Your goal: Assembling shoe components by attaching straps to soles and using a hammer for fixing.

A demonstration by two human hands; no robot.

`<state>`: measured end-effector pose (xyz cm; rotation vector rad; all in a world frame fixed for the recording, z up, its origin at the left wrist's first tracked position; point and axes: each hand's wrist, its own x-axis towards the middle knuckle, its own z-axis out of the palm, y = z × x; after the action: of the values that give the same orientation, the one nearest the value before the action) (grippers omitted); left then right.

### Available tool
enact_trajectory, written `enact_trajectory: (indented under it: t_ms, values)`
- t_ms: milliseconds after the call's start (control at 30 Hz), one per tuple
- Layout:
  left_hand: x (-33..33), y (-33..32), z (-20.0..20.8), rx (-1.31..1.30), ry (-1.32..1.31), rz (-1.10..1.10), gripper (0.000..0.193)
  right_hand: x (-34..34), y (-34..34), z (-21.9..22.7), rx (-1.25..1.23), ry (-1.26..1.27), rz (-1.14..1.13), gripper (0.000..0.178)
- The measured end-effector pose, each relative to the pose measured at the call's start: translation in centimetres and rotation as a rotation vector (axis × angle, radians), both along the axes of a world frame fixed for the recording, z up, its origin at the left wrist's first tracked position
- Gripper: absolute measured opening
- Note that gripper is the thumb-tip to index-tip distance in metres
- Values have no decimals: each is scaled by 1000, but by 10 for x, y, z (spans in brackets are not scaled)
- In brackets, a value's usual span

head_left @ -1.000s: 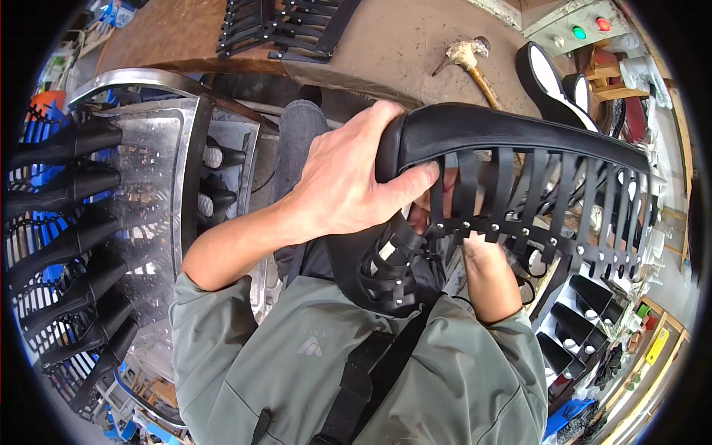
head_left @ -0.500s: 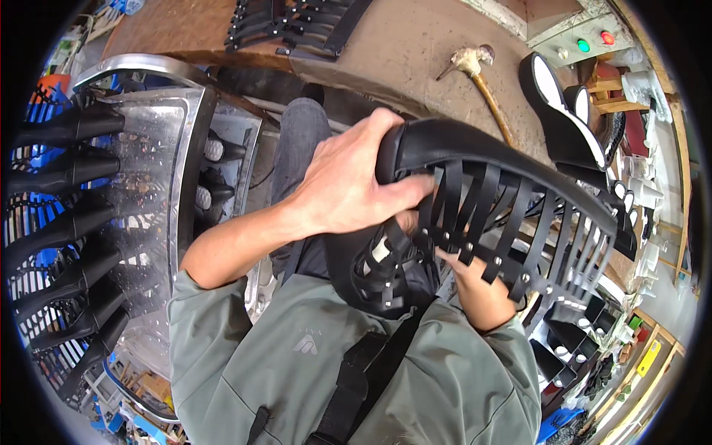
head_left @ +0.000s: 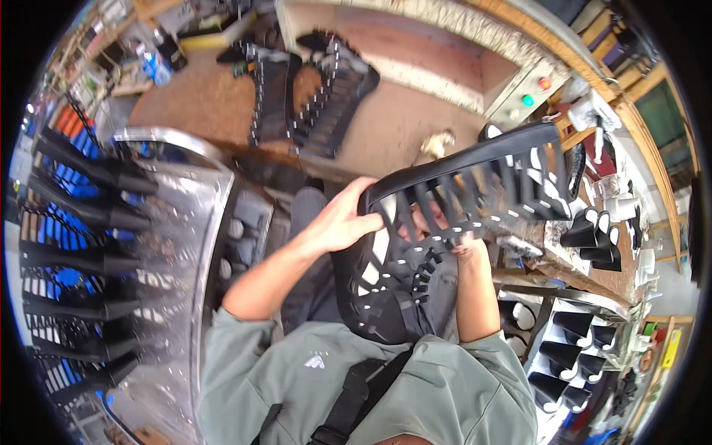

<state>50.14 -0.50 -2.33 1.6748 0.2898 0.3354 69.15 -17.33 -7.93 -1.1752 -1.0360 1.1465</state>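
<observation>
Left hand (head_left: 344,221): gripping boot (head_left: 400,182)
Right hand (head_left: 420,221): showing behind straps (head_left: 447,191), grip unclear
Straps: probably flexing; band (head_left: 489,150) beside left hand offering hold

We see 1 held boot (head_left: 460,164), 2 hands (head_left: 343,221), approx. 6 racked boots (head_left: 104,259), 1 grn btn (head_left: 528,100), 1 red btn (head_left: 545,84).

The black boot (head_left: 475,158) looks like smooth leather with a soft sheen, dotted with shiny metal studs (head_left: 401,261). The rack (head_left: 185,222) is glossy, speckled metal; the shirt (head_left: 289,386) is matt, creased cloth, and the brown surface (head_left: 196,104) looks like dull, worn wood.
</observation>
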Motion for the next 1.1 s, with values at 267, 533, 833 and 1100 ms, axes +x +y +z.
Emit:
enact_trajectory:
  t_ms: [267,533,833,1100]
  values:
    - [8,5,-34,-276,-577,-116,52,-25,55,15,3,-236,157,71]
    - [-30,-26,35,-194,-826,-206,51,-61,33,139,196,-829,173,63]
    - [-42,-15,31,-590,-298,-14,54,-63,15,155,504,-1032,-260,73]
    - [-33,32,17,-237,-17,-41,60,-63,-32,135,557,-997,-166,75]
